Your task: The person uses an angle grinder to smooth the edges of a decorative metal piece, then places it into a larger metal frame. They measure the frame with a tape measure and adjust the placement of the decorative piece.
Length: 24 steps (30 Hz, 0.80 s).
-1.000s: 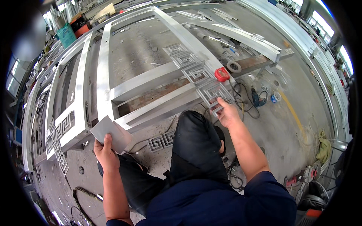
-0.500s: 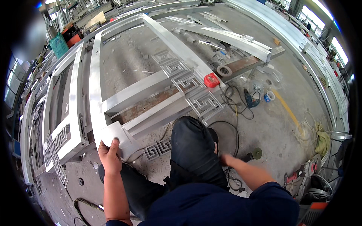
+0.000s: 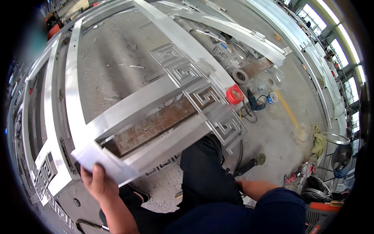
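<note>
My left hand (image 3: 98, 180) grips a flat pale metal plate (image 3: 105, 162), thumb on top, at the near corner of a silver aluminium frame (image 3: 130, 105). The plate lies over that corner, slightly askew. Beside my thigh is my right hand (image 3: 242, 185); its fingers are hidden by the dark trousers. Closest to it on the floor is an angle grinder (image 3: 249, 166) with a green disc. Several metal fretwork panels (image 3: 204, 95) with square spirals lie across the frame's right part. A red tape measure (image 3: 234, 94) sits on the frame's right rail.
A rusty steel beam (image 3: 154, 124) runs under the frame. At right on the floor are a black ring (image 3: 240, 77), a corded drill (image 3: 256, 103), a small tub (image 3: 272, 97) and a red power tool (image 3: 302, 171). More frames (image 3: 50, 97) stand at left.
My view has swung and come closer to the frame corner. The plate in my left hand has turned and slid over the corner. My right hand has come in against my thigh.
</note>
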Each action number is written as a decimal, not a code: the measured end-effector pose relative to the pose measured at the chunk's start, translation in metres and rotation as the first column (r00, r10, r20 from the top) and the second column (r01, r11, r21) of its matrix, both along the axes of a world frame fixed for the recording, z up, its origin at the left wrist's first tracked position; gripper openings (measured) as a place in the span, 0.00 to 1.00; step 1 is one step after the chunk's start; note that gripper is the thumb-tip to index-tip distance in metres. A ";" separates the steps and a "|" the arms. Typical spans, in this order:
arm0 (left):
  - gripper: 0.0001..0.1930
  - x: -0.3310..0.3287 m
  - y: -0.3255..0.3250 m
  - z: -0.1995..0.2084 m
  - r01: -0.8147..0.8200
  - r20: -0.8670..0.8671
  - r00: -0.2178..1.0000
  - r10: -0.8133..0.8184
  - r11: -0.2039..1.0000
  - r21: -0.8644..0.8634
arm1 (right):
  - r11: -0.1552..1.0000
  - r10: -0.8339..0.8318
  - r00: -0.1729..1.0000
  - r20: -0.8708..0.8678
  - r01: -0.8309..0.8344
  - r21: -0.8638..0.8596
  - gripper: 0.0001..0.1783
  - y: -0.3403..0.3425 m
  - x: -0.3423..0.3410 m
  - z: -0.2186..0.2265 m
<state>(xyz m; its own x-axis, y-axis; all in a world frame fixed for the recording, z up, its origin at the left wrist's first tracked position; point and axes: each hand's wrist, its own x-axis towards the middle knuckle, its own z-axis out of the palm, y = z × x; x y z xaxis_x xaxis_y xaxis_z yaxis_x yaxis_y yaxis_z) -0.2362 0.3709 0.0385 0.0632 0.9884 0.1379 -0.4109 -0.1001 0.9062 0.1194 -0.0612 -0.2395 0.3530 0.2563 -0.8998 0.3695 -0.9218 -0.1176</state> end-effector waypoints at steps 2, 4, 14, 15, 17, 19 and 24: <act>0.24 -0.014 0.001 0.008 -0.018 0.050 0.999 0.019 1.000 -0.010 | 0.997 -0.073 0.997 0.016 0.073 -0.029 0.17 -0.002 -0.011 0.014; 0.23 -0.015 0.015 0.023 0.020 0.048 0.999 -0.021 1.000 0.014 | 0.992 -0.114 0.993 0.032 0.116 -0.047 0.17 -0.001 -0.017 0.023; 0.19 -0.020 0.038 0.044 0.170 0.058 0.980 -0.192 0.949 0.267 | 0.974 -0.228 0.973 0.029 0.227 0.016 0.19 0.007 -0.023 0.020; 0.20 -0.018 0.031 0.046 0.102 0.061 0.990 -0.125 0.952 0.290 | 0.976 -0.214 0.977 0.019 0.213 0.032 0.19 0.007 -0.020 0.013; 0.18 -0.021 0.014 0.048 -0.107 0.181 0.980 0.080 0.984 0.140 | 0.981 -0.188 0.982 0.008 0.187 0.052 0.19 0.004 -0.019 -0.003; 0.18 -0.024 0.000 0.050 0.026 0.234 0.968 -0.089 0.964 0.263 | 0.981 -0.178 0.984 -0.019 0.179 0.071 0.19 -0.002 -0.021 -0.021; 0.23 -0.027 -0.069 0.033 0.052 0.077 0.994 -0.072 0.971 0.234 | 0.937 -0.300 0.942 -0.147 0.320 0.141 0.20 -0.009 -0.005 -0.050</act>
